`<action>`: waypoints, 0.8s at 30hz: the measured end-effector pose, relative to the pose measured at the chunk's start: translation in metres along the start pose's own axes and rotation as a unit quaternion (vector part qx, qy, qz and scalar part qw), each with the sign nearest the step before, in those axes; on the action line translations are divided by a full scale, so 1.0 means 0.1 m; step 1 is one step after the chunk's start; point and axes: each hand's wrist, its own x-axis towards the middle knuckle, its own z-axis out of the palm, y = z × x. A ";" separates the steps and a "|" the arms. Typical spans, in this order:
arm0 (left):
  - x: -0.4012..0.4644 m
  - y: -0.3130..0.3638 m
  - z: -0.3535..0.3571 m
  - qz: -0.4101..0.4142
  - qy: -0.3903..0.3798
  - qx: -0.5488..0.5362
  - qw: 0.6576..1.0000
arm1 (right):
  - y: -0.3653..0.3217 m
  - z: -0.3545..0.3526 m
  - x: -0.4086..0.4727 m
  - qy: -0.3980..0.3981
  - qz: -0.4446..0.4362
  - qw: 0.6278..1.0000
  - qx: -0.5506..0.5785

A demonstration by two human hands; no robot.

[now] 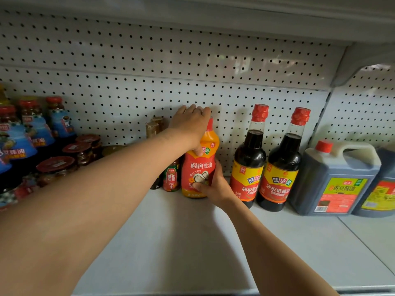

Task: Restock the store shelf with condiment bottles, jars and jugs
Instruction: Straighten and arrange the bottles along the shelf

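**Grey shelving with a pegboard back**

A pale grey pegboard back panel (149, 82), dotted with dark holes, runs across the far side. Below it lies a smooth grey shelf board (192, 242). Another shelf's underside (213, 9) hangs overhead. Soft, even light.

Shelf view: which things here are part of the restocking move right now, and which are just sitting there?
In the job: orange-and-red sauce bottle, left hand on its top, right hand at its base.
Just sitting: two soy sauce bottles, dark jug, ketchup bottle, red-lidded jars.
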 end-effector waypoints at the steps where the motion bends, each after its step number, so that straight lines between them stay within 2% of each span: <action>1: 0.00 0.01 -0.01 -0.004 -0.002 0.005 1.000 | 0.00 0.00 0.01 -0.006 0.003 1.000 0.008; 4: -0.01 0.03 -0.05 -0.019 -0.017 -0.005 1.000 | 0.01 0.00 0.03 -0.020 0.001 0.999 0.029; 11: -0.04 -0.03 -0.02 -0.018 -0.035 -0.103 0.994 | 0.08 -0.01 0.04 -0.025 -0.009 0.996 0.079; 14: -0.05 -0.06 -0.01 -0.013 -0.031 -0.107 0.994 | 0.08 -0.01 0.10 -0.021 -0.005 0.992 0.120; 24: -0.03 -0.08 0.01 -0.007 -0.034 -0.124 0.992 | 0.12 -0.02 0.21 -0.015 -0.010 0.990 0.137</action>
